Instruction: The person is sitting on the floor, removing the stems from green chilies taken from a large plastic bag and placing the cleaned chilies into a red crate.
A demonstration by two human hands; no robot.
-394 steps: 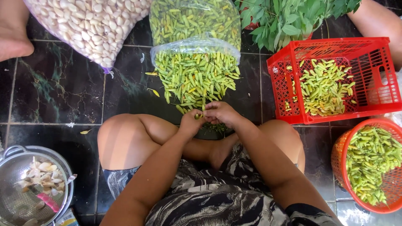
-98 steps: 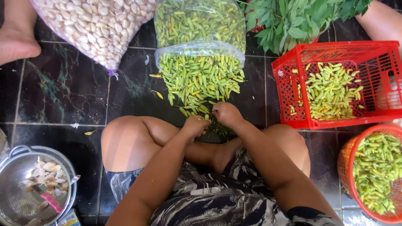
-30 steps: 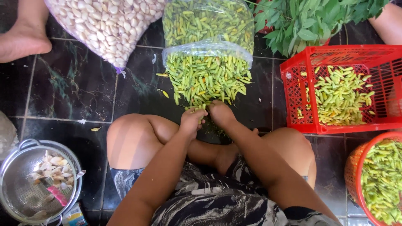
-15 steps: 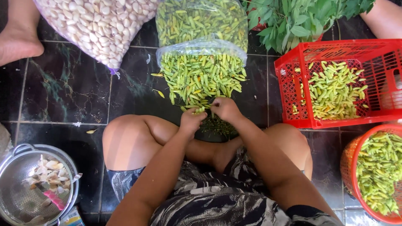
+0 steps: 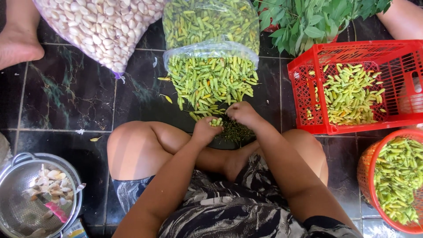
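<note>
Sitting cross-legged on the dark tiled floor [image 5: 66,97], the person works over a spill of small green chillies [image 5: 211,81] that pours from a clear plastic bag [image 5: 209,48]; this spill serves as the landmark for everything else in the head view, the only one there is.

Just below the spill's near edge, the left hand [image 5: 206,130] is curled narrow around a small cluster of chillies, their green tips showing at the top of the fist. The right hand [image 5: 241,113] sits touching that same edge, fingers bent down among the pods; whether it pinches one or only rests there I cannot tell. Directly under both hands lies a dark heap of plucked stems [image 5: 233,131].

Right of the spill stands a red square basket [image 5: 308,110] holding more chillies, and further right and lower, a round orange basket [image 5: 368,172] with another batch. Above the spill is a second bag of chillies, with leafy greens [image 5: 308,20] to its right. Up and left of the spill lies a big bag of peeled garlic cloves [image 5: 101,26], and another person's bare foot [image 5: 17,44] beyond it. Far down to the left sits a metal colander [image 5: 26,207] with garlic scraps.

To stem well, it seems best to keep the fistful small, pinch each stalk close to the cap, and drop stems onto their own heap, apart from the pods.
</note>
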